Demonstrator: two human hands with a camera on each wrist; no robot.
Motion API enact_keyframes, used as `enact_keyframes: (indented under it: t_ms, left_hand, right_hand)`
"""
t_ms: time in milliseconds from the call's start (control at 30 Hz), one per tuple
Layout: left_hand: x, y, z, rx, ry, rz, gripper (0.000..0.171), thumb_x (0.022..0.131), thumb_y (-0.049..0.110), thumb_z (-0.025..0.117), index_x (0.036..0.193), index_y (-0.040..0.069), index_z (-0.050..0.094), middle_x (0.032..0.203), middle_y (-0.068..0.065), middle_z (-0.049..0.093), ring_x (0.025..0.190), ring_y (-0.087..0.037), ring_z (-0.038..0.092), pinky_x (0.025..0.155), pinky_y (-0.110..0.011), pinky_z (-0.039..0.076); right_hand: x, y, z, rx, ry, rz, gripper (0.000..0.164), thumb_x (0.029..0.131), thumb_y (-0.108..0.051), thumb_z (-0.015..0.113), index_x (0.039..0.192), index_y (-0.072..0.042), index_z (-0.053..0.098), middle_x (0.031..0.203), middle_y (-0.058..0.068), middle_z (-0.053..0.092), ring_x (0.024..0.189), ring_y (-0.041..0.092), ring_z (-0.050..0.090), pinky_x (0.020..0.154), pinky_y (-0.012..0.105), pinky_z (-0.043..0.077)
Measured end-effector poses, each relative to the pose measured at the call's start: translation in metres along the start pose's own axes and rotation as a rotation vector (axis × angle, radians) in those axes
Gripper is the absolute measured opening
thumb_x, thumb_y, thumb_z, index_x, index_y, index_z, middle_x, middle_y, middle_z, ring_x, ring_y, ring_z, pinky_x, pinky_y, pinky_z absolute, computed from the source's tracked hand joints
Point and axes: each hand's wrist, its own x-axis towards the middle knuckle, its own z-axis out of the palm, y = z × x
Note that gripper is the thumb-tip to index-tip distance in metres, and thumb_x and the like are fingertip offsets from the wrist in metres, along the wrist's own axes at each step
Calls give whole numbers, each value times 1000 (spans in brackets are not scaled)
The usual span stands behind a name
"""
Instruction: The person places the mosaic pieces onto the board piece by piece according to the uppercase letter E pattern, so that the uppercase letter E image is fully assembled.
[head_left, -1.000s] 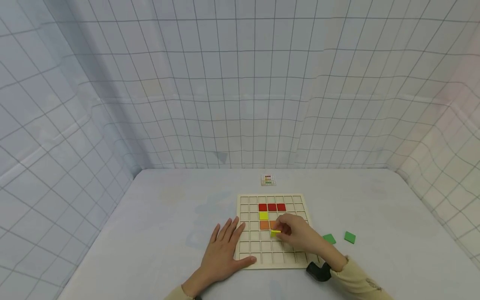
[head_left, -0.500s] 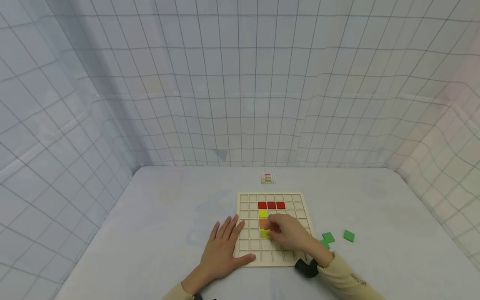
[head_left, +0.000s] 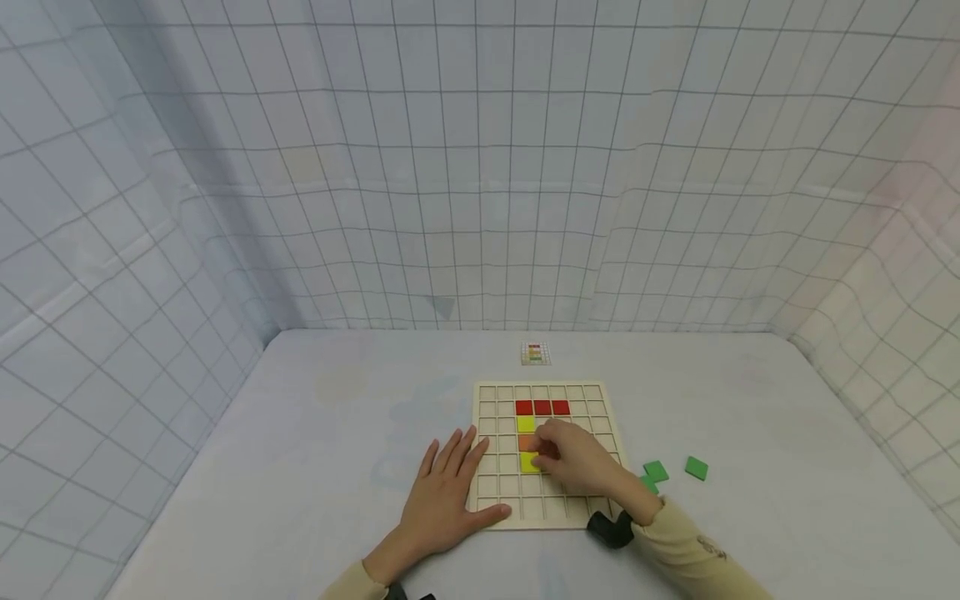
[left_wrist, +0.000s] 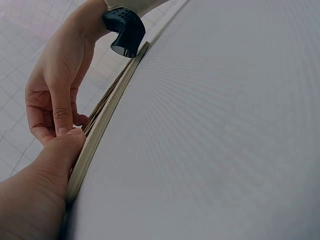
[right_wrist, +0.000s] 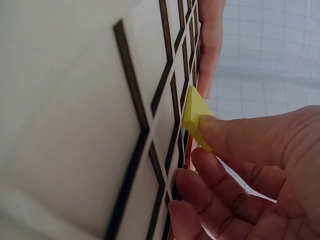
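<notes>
A pale grid board (head_left: 487, 487) lies on the table. My left hand (head_left: 442, 504) spreads its straight fingers over the board's left edge, its thumb near the front edge. Between thumb and curled index finger, my right hand (head_left: 576, 458) pinches a yellow square tile (right_wrist: 191, 112). That tile sits tilted against the board's grid in the right wrist view, just below an orange tile (head_left: 527, 442) in the head view. Above the orange one are another yellow tile (head_left: 526, 424) and a row of red tiles (head_left: 542, 407). My right hand hides cells to the right.
Several green tiles (head_left: 656, 471) lie on the table right of the board, one partly behind my right forearm. A small card (head_left: 536, 353) with a coloured grid pattern lies beyond the board. A black wrist mount (head_left: 610, 530) hangs below my right wrist. Grid-lined curtains surround the table.
My right hand has moved left with the yellow tile, from under the second orange tile to under the first, and has lowered it to the board. My left hand stays put.
</notes>
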Motion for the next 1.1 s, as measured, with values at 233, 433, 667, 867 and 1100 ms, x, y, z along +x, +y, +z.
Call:
enact_keyframes:
  t_ms: [233, 433, 667, 867, 1100]
  left_hand:
    - [0, 0, -1, -2, 10, 12, 93, 81, 76, 45, 149, 12, 34, 154, -8, 25, 141, -27, 17, 111, -51, 8]
    - [-1, 0, -1, -4, 12, 17, 94, 81, 76, 45, 149, 13, 32, 154, -8, 24, 141, -26, 17, 111, -50, 8]
    - [-1, 0, 0, -7, 5, 11, 94, 81, 76, 44, 150, 13, 32, 155, -7, 23, 141, -26, 16, 111, -51, 8]
    - [-1, 1, 1, -1, -18, -1, 95, 81, 78, 42, 150, 14, 30, 155, -6, 21, 142, -24, 14, 111, -49, 6]
    - [0, -2, 1, 16, -14, -3, 94, 81, 78, 41, 150, 15, 30, 155, -5, 21, 142, -24, 13, 112, -49, 6]
  right_hand:
    - [2, 1, 2, -49, 15, -6, 13, 83, -11, 74, 81, -17, 63, 73, -11, 49, 67, 8, 46, 59, 25, 41]
    - [-1, 2, 4, -50, 11, -23, 22, 81, -12, 75, 70, -22, 59, 70, -11, 47, 65, 7, 45, 57, 23, 41]
    - [-8, 4, 1, -36, -33, -52, 18, 82, -10, 73, 75, -21, 60, 72, -10, 48, 66, 7, 45, 57, 23, 42]
    - [-26, 17, -8, 97, -78, -150, 7, 87, -12, 70, 91, -16, 66, 87, -11, 54, 78, 6, 52, 67, 24, 47]
    - [-53, 39, -34, 142, 16, -207, 11, 88, -7, 68, 97, -12, 67, 97, -7, 60, 83, 10, 56, 68, 27, 52]
